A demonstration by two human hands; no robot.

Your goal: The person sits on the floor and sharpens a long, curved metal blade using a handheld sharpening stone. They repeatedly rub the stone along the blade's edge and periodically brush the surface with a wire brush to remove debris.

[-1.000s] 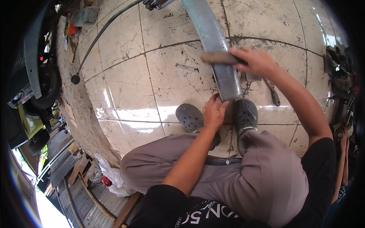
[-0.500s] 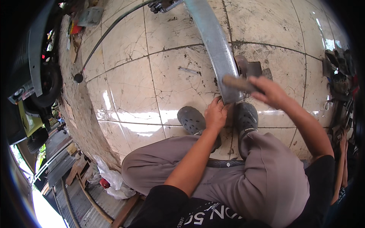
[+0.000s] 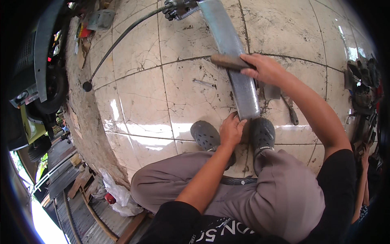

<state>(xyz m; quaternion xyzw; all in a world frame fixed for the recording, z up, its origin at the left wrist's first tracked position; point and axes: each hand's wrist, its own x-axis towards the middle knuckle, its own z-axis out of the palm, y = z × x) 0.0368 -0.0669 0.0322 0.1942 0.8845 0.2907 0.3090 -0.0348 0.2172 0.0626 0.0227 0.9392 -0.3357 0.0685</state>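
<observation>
A long, slightly curved grey metal panel (image 3: 231, 49) stretches from the far middle down to my feet. My right hand (image 3: 264, 70) is closed around one end of a long brown block (image 3: 227, 61), wooden-looking, which lies crosswise over the panel; its underside is hidden. At the panel's near end, my left hand (image 3: 232, 130) holds the edge, thumb at the lower rim and fingers at the left corner. A scraper with a dark handle (image 3: 293, 116) lies on the tiles to the right of the panel, beside a dark flat square piece (image 3: 271, 92).
My grey clogs (image 3: 264, 132) flank the panel's near end. A black hose (image 3: 126, 33) runs from a metal fitting (image 3: 176, 9) at the far end. A clear slim object (image 3: 204, 83) lies on the tiles. Dark clutter (image 3: 361, 89) and another person's arm (image 3: 361, 183) are at right.
My right hand has moved the brown block away from me and leftward, up along the panel. My left hand stays at the near end. The scraper's handle now shows.
</observation>
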